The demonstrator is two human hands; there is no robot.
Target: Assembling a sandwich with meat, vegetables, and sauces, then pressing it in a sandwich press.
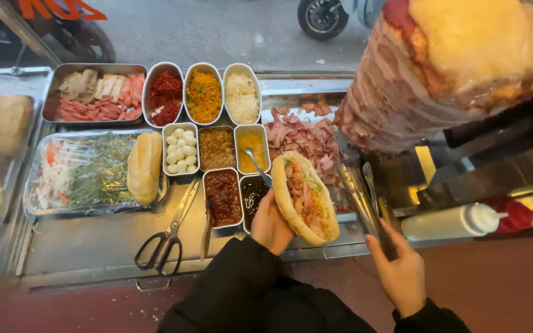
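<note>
Head view: the left hand (271,223) cups a split bread roll (303,197) stuffed with meat and shreds, near centre; the right hand (398,269) grips metal tongs (360,200); far left, oval tins hold red (166,95), orange (203,94) and white shreds (242,95); a square tin (180,149) holds small white eggs.

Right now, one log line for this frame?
left hand: holds filled bread | right hand: grips tongs | tongs: over sliced meat tray | scissors: on counter
</note>
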